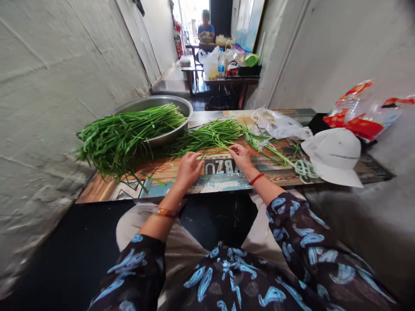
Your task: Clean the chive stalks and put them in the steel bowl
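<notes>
A loose pile of garlic chives (210, 133) lies on the table in front of me. My right hand (240, 158) is at the right end of this pile, its fingertips pinched on the pale stem ends of a few chives. At the pile's near edge is my left hand (189, 169), with its fingers curled in. Whatever may be between those fingers is too small to make out. A large heap of chives (129, 129) rests in a metal basin (186, 106) at the left, leaves hanging over the rim.
On the right of the patterned table (214, 188) are a clear plastic bag (279, 125), scattered chive trimmings, pale green ties (304, 169), a white cap (339, 151) and red-and-clear packaging (363, 114). A person (206, 32) sits beyond another table with a water bottle (221, 65). Walls stand close on both sides.
</notes>
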The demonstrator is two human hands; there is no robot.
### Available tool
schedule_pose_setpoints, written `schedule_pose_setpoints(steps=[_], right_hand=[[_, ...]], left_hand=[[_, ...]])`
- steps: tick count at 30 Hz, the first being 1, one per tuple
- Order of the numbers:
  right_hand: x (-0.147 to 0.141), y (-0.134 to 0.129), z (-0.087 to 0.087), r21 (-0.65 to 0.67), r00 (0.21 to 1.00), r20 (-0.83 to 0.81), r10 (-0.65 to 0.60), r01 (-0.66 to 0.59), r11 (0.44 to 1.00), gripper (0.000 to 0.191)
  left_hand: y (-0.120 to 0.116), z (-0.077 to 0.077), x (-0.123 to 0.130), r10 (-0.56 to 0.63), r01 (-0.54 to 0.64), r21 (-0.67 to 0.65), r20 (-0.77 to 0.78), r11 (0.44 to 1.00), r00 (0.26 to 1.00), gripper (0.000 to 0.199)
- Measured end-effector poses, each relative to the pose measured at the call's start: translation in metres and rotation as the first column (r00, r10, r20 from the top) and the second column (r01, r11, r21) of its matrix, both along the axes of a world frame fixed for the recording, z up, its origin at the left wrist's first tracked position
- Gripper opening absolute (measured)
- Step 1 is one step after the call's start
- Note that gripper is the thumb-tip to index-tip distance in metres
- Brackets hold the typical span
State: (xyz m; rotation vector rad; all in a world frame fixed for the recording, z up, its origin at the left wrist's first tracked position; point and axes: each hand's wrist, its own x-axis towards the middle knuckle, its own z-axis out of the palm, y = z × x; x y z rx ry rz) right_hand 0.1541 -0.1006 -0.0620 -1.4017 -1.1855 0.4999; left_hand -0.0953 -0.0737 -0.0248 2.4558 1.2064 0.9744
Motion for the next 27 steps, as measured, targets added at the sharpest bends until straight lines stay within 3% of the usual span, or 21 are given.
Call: schedule_pose_setpoints(steps=[4,8,11,15,18,21,23,24,27], right_hand=[[-0.005,-0.005,0.005,-0.01,1.0,0.015,0.005,-0.005,1.0,0.019],[-0.005,-0.009,0.013,0.023,0.997,0.052,0.061,-0.062,0.998,0.016],[-0.001,-0.007,0.023,0.075,0.995,0.015,0.098,-0.099,0.992,0.015],[0.001,0.003,0.053,0.124,0.986,0.047,0.162,-0.167,0.978,0.013],[-0.004,0.014,0.079,0.118,0.971,-0.019,0.238,-0.234,0.965,0.013],[-0.004,0.026,0.09,0.161,0.933,-0.269,0.239,-0.202,0.966,0.018],[0.003,0.033,0.087,0.188,0.888,-0.428,0.17,-0.096,0.977,0.022],[0.008,0.036,0.083,0.184,0.876,-0.465,0.132,-0.05,0.982,0.024],[0.021,0.039,0.07,0.132,0.902,-0.422,0.089,-0.036,0.991,0.028]], left_hand=[[0.016,0.023,0.057,-0.162,0.16,0.114,0.008,0.981,0.987,0.03],[0.036,0.032,0.092,-0.401,0.413,0.083,-0.128,0.907,0.907,0.025],[0.047,0.026,0.091,-0.426,0.442,0.041,-0.2,0.896,0.882,0.027],[0.044,0.027,0.08,-0.332,0.339,0.046,-0.114,0.94,0.936,0.035],[0.037,0.049,0.072,-0.301,0.301,0.021,0.021,0.953,0.953,0.031],[0.036,0.077,0.061,-0.309,0.322,-0.085,0.139,0.943,0.941,0.028],[0.037,0.086,0.055,-0.314,0.382,-0.26,0.266,0.887,0.911,0.031],[0.039,0.086,0.053,-0.297,0.421,-0.364,0.35,0.83,0.888,0.033],[0.042,0.07,0.054,-0.167,0.542,-0.588,0.571,0.601,0.804,0.037]])
